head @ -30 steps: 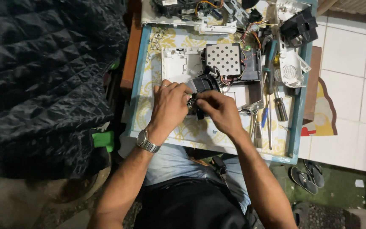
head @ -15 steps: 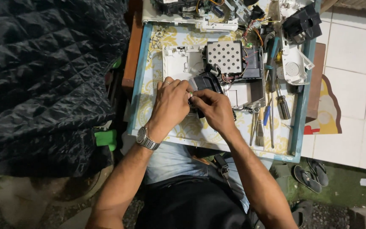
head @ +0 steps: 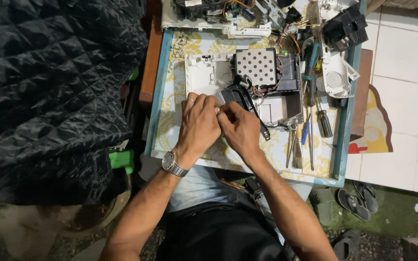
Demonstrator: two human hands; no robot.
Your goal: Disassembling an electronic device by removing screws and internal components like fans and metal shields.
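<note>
The left hand (head: 199, 123) and the right hand (head: 240, 128) meet at the centre of the frame, fingers curled and pressed together over a black plastic part (head: 238, 96). The fingertips pinch narrowly at its lower edge; what exactly sits between them is hidden. A ring shows on the left hand, and a metal wristwatch (head: 172, 164) sits on that wrist.

The black part lies just above the hands, against an opened white device casing (head: 206, 75). To its upper right is a perforated metal plate (head: 255, 66) with wires and a dark module beside it. All of this rests on a tray-like table (head: 165, 121) with a teal rim and a yellow patterned cover.

Right of the hands lie screwdrivers (head: 322, 121) and a brush (head: 297, 145), with a white speaker housing (head: 335, 77) above them. More electronic parts crowd the top edge. A dark quilted fabric (head: 49, 96) fills the left of the frame, and sandals (head: 356, 200) lie on the floor at lower right.
</note>
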